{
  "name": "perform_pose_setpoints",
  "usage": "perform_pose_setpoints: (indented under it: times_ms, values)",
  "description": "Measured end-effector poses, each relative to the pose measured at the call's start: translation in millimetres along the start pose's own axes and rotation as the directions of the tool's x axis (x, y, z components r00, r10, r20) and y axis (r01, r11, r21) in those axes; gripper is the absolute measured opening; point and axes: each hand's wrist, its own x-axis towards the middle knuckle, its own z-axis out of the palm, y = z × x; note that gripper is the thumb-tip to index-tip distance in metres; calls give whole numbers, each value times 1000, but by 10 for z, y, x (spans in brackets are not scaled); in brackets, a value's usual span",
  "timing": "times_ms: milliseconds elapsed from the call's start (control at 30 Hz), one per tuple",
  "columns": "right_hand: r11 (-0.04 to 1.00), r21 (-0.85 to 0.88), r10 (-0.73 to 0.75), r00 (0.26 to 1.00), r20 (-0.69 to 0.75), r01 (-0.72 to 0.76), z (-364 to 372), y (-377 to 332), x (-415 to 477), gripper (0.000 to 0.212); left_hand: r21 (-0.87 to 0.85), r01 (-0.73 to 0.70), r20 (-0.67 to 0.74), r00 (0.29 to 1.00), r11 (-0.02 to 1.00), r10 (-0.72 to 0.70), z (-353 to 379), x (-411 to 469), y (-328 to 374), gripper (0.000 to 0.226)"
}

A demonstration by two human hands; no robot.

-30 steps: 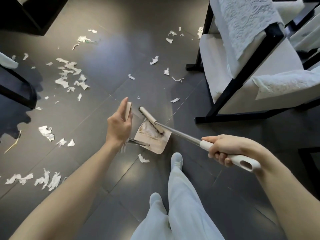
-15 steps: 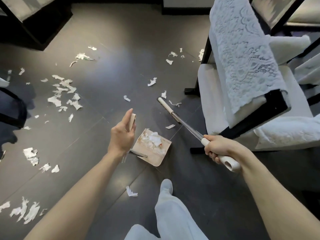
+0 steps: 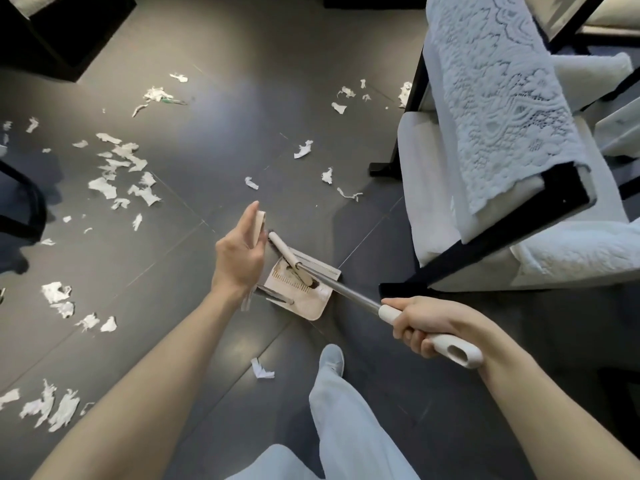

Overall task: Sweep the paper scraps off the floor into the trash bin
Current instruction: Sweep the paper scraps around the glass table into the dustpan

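A beige dustpan [image 3: 313, 304] stands on the dark tiled floor in front of my feet. My left hand [image 3: 239, 258] holds the top of its upright handle [image 3: 259, 225]. My right hand [image 3: 420, 323] grips the white handle of a broom [image 3: 349, 292], whose beige head [image 3: 290, 258] lies across the pan's mouth. White paper scraps [image 3: 121, 174] lie scattered over the floor, mostly at the left, with more at the far middle [image 3: 303, 148] and one near my foot [image 3: 261, 369]. No trash bin is in view.
A white cushioned chair [image 3: 436, 188] with black frame and a lace cover stands at the right, close to the dustpan. Dark furniture [image 3: 62, 32] fills the far left corner, and a dark chair leg [image 3: 33, 202] is at the left edge.
The broom head has swept back from the floor beyond the dustpan into the pan's mouth. My left hand kept its hold on the dustpan handle.
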Motion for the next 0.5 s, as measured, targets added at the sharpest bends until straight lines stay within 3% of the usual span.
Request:
perform_pose_setpoints:
  times_ms: [233, 500]
  values:
    - [993, 63, -97, 991, -96, 104, 821, 715, -381, 71, -56, -3, -17, 1000, 998, 2, -599, -906, -390, 53]
    - [957, 200, -182, 971, -153, 211, 1970, 1883, -994, 68, -81, -15, -61, 998, 997, 10, -1792, -2480, -609, 52]
